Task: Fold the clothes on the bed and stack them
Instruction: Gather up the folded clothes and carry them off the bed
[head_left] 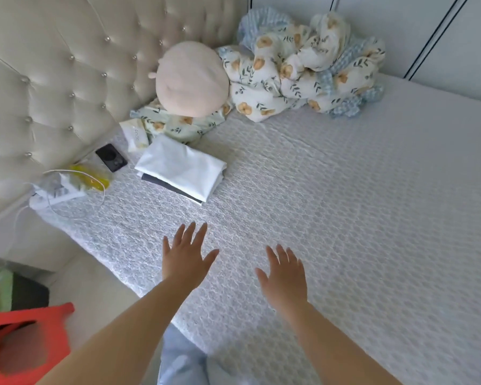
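Observation:
A stack of folded clothes (180, 170) lies on the bed (345, 218) near the headboard: a white garment on top, a dark one and another white one under it. My left hand (186, 258) hovers over the mattress below the stack, fingers spread, holding nothing. My right hand (285, 276) is beside it to the right, also open and empty, palm down. Both hands are apart from the stack.
A crumpled floral quilt (303, 68) is heaped at the far corner. A round beige plush (190, 79) rests on a floral pillow (178, 126). Near the headboard (53, 79) lie a tissue pack (134, 136), a black phone (111, 157), a cable and bags. A red stool (22, 340) stands on the floor at left.

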